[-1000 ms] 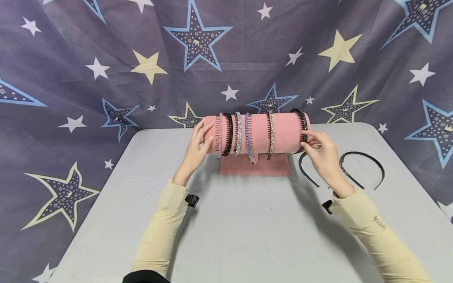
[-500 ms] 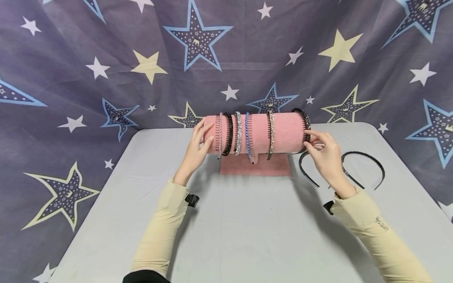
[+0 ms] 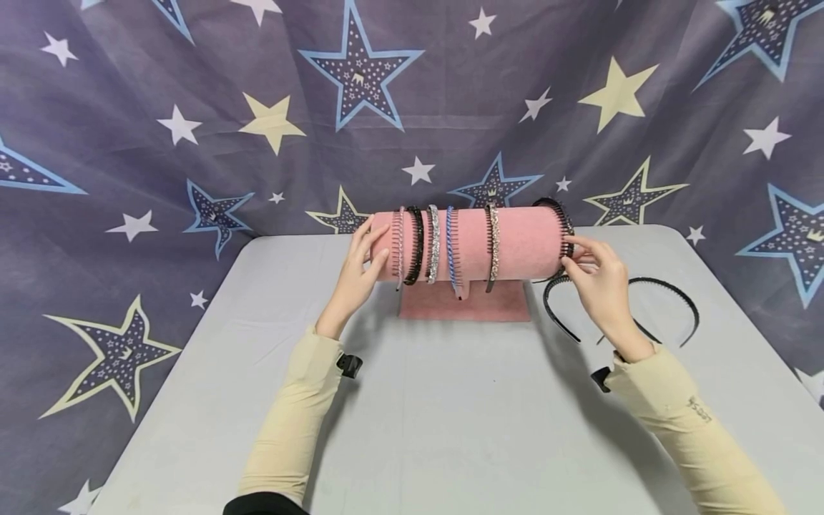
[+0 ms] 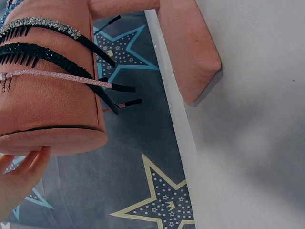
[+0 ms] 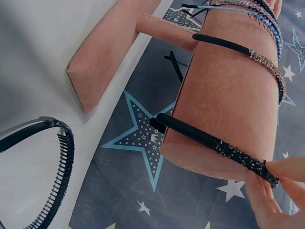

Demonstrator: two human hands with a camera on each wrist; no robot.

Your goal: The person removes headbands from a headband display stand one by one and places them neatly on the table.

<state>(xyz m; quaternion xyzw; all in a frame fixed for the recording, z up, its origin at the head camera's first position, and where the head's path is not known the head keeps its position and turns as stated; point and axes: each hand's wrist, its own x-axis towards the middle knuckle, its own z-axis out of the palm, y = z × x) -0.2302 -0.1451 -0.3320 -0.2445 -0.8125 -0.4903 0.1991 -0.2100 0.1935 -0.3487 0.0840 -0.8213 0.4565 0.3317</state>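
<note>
Several fingers of the right hand (image 3: 601,286) pinch a black headband (image 5: 242,158) at one end of the pink roll (image 3: 528,243); the left hand (image 3: 356,277) touches the other, fingers spread. Best slide straight, gently.

A star-patterned curtain (image 3: 444,121) around a pale table (image 3: 444,415) suggests a booth.
</note>
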